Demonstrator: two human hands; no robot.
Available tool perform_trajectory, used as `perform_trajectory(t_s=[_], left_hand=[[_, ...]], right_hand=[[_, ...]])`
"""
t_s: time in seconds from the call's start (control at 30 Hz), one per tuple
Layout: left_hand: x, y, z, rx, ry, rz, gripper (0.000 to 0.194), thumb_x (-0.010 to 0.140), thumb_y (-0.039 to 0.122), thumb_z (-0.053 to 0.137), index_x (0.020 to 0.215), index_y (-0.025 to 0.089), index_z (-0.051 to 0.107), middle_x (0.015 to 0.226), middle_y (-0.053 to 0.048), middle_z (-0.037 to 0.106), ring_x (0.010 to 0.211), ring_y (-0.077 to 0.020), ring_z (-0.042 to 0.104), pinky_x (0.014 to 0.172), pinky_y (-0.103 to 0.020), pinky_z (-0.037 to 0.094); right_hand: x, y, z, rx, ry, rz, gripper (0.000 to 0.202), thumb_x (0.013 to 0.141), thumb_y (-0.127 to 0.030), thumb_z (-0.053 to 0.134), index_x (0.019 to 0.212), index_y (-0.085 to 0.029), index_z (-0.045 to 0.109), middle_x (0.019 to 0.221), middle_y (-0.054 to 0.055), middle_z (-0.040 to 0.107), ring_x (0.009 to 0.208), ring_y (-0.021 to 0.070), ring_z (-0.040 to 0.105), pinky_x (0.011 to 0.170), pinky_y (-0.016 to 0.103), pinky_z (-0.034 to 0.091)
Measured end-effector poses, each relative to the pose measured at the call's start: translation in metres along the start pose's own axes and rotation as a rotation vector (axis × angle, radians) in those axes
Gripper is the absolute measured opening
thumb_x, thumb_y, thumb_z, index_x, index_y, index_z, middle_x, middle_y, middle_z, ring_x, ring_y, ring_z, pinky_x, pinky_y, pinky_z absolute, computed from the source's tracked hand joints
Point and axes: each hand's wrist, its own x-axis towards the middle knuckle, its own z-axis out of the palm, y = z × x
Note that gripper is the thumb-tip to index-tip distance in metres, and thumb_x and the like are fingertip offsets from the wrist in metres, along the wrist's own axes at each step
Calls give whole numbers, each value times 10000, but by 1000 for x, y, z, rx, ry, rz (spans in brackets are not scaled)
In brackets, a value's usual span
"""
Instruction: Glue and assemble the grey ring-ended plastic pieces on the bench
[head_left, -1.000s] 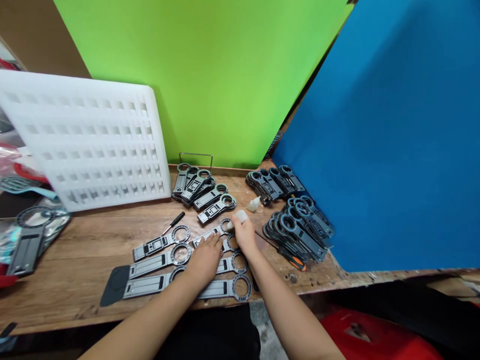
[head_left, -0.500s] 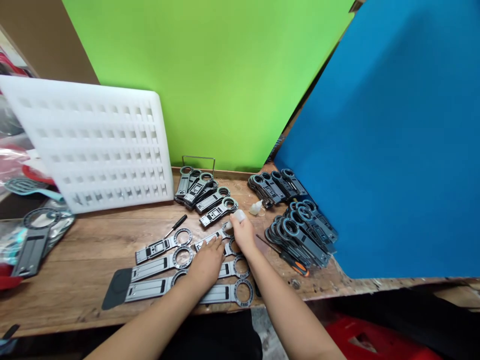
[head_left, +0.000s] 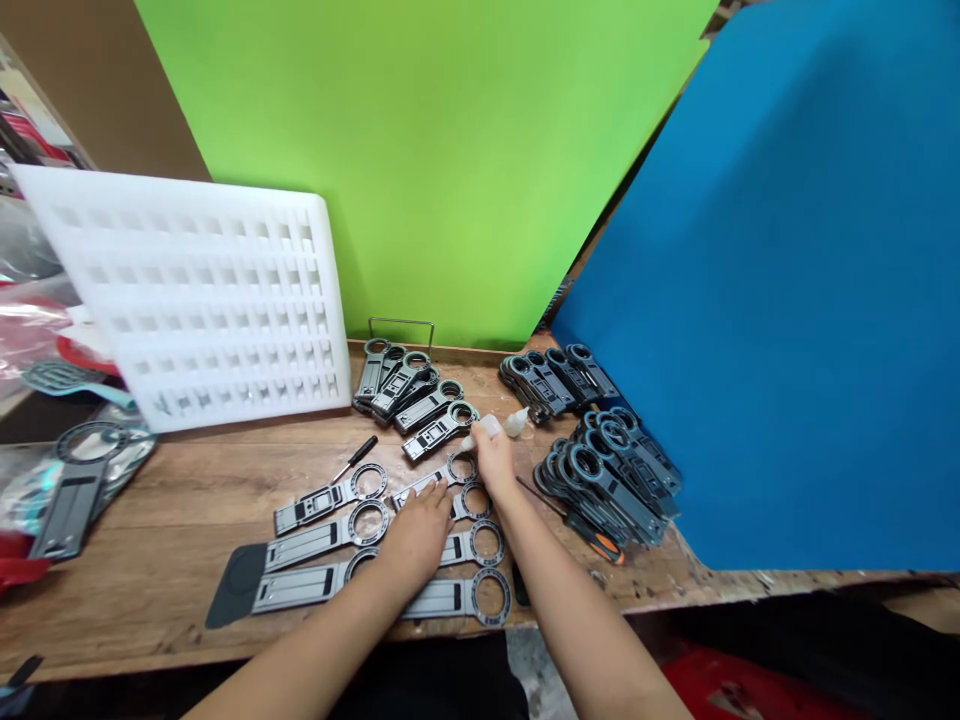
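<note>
My left hand (head_left: 417,532) lies with its fingers stretched flat over a grey plastic handle piece (head_left: 462,468) with a ring at one end, pressing it to the bench. My right hand (head_left: 495,462) is closed round a small white squeeze bottle (head_left: 487,427), whose narrow tip points left, just above that ring. Several more grey ring-ended pieces (head_left: 489,594) lie in two columns under and beside my left hand. At the left column, a flat dark pad (head_left: 235,585) sits by the end of one piece. Another whitish small lump or bottle (head_left: 516,422) lies just past the squeeze bottle.
Piles of ring-ended pieces stand at the back (head_left: 405,380) and right (head_left: 600,465). A black screwdriver (head_left: 363,450) and an orange-and-black screwdriver (head_left: 606,547) lie on the wooden bench (head_left: 180,500). A white slotted panel (head_left: 225,300), green board (head_left: 420,150) and blue board (head_left: 787,300) surround it.
The whole view has shifted slightly. My right hand has tilted the bottle and keeps its tip near the ring of the same piece. My left hand stays in place.
</note>
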Motion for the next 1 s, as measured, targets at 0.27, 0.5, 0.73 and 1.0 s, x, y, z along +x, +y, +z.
perform_trajectory(t_s=[0.27,0.5,0.73,1.0], left_hand=[[0,-2,3,-11,18,8,420,888,209,389,1296,156,470,1400,-119,440,1279,-275,406,1043,-468,331],[-1,0,2,-14,17,2,424,879,186,399,1295,154,473,1400,-134,435,1284,-273,401,1049,-468,317],[0,1,-1,-2,-6,3,422,879,176,386,1287,125,481,1397,-153,431,1278,-288,408,1038,-488,333],[1,2,-2,6,2,-6,416,864,164,394,1265,148,500,1392,-137,444,1270,-271,421,1037,-482,334]], right_hand=[[6,10,-10,-3,40,0,255,734,-436,514,647,-197,494,609,-41,518,607,138,462,620,247,365],[1,9,-21,-61,104,-4,270,727,-457,541,676,-192,526,638,-26,560,652,159,493,639,250,368],[-11,7,-32,-90,138,10,278,695,-466,605,695,-189,582,635,-7,597,648,182,517,626,261,363],[-20,4,-38,115,188,110,264,605,-426,699,624,-209,550,545,-30,550,575,160,490,518,234,336]])
